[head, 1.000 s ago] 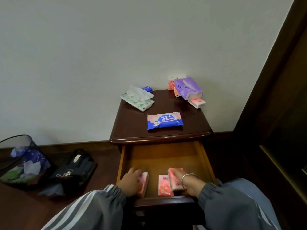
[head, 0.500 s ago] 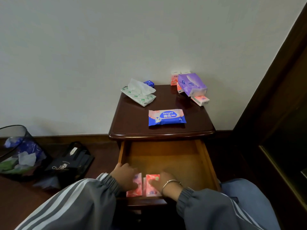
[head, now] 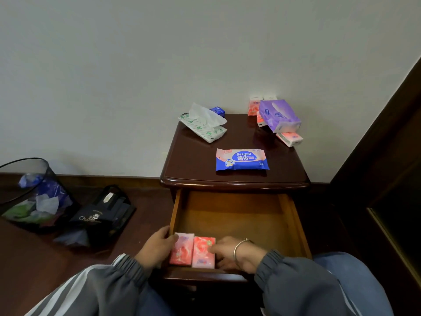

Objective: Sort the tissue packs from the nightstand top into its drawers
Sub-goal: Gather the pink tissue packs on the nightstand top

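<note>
Setting: a room in a home, most likely a bedroom. A dark wooden nightstand (head: 234,179) stands against a plain white wall (head: 136,65), with its top drawer (head: 234,215) pulled open. Dark wood flooring (head: 27,258) and a dark baseboard run along the wall. A mesh waste bin (head: 29,195) with rubbish and a black bag (head: 100,215) sit on the floor to the left.
</note>
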